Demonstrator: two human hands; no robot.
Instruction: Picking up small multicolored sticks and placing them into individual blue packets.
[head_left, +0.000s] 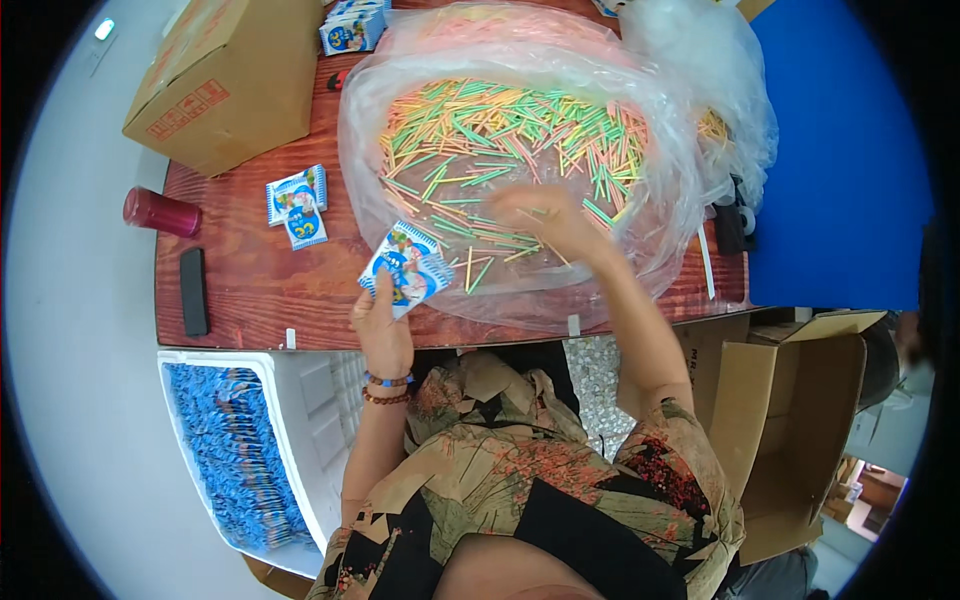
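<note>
My left hand (378, 318) is closed on a small bundle of blue-and-white printed packets (408, 268), held over the table's front edge beside a clear plastic bag (365, 110). The bag lies wide open, with a great many thin pink, yellow and green sticks (490, 115) spread inside. Above the near part of these sticks is my right hand (548, 215). Motion smears its fingers, so whether it holds any sticks cannot be made out. More packets of the same kind (300, 205) lie on the table to the left.
On the wooden table (250, 290) are a black phone (194, 292), a dark red cup (162, 211) lying at the left edge, and a cardboard box (225, 85). A white foam box (270, 440) full of blue packets stands lower left. An open carton (790, 430) is at right.
</note>
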